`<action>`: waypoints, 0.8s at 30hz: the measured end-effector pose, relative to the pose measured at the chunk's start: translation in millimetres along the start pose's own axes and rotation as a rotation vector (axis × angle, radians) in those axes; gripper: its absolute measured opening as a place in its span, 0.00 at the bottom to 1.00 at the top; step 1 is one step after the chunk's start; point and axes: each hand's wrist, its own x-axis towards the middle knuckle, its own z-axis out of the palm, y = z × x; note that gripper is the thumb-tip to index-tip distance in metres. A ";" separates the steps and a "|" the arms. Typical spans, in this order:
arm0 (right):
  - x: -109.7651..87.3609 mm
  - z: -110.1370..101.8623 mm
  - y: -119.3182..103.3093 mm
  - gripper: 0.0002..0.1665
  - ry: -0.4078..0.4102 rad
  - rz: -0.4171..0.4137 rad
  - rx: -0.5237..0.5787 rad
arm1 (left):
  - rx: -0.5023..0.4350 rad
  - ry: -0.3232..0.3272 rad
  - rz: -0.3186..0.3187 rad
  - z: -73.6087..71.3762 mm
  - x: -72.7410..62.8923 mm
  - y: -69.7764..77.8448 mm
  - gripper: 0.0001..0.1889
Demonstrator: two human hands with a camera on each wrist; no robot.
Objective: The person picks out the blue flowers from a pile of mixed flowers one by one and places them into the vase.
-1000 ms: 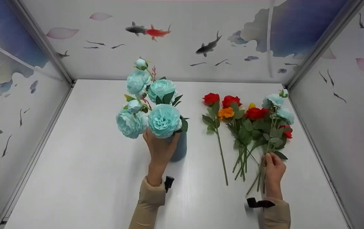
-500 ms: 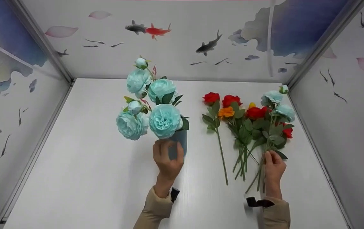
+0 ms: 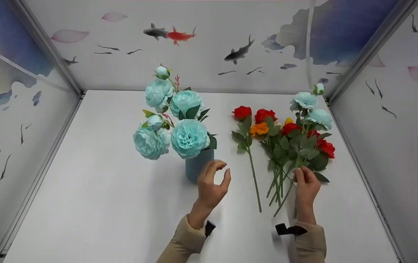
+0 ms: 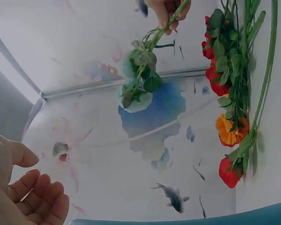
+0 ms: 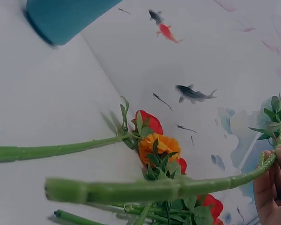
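Note:
My right hand (image 3: 307,187) pinches the green stem (image 5: 187,187) of a light blue artificial peony (image 3: 319,118) with two blooms and a bud. In the left wrist view, the spray is up off the table, its stem between thumb and fingers. My left hand (image 3: 211,189) has its thumb and fingers apart and loosely bent, holding nothing. It is just in front of the blue vase (image 3: 198,167), to the right of its lower part. Several light blue peonies (image 3: 189,138) stand in the vase, their heads hiding its mouth.
Red roses (image 3: 265,115) and an orange flower (image 3: 259,129) lie in a bunch on the white table (image 3: 95,182), right of the vase. One single red rose (image 3: 242,112) lies left of that bunch. Printed panels (image 3: 201,73) wall the back and sides.
My left hand has drawn away from the peonies in the vase and moved right, its fingers spreading. My right hand has lifted its peony and shifted slightly left.

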 end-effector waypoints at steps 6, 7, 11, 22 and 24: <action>-6.4 11.7 -12.1 0.11 0.006 -0.010 0.013 | -0.063 -0.088 -0.128 4.6 -3.3 1.2 0.09; -7.7 13.6 -13.5 0.10 0.003 -0.014 0.013 | -0.075 -0.105 -0.152 5.2 -3.7 1.4 0.09; -10.3 20.0 -11.9 0.09 -0.035 -0.045 0.042 | -0.120 -0.144 -0.213 7.2 -5.0 2.0 0.09; -22.9 45.2 -14.3 0.06 -0.110 -0.124 0.128 | -0.178 -0.260 -0.267 14.9 -9.7 5.6 0.06; -26.2 50.3 -17.1 0.05 -0.132 -0.142 0.167 | -0.179 -0.277 -0.262 16.0 -10.2 6.6 0.06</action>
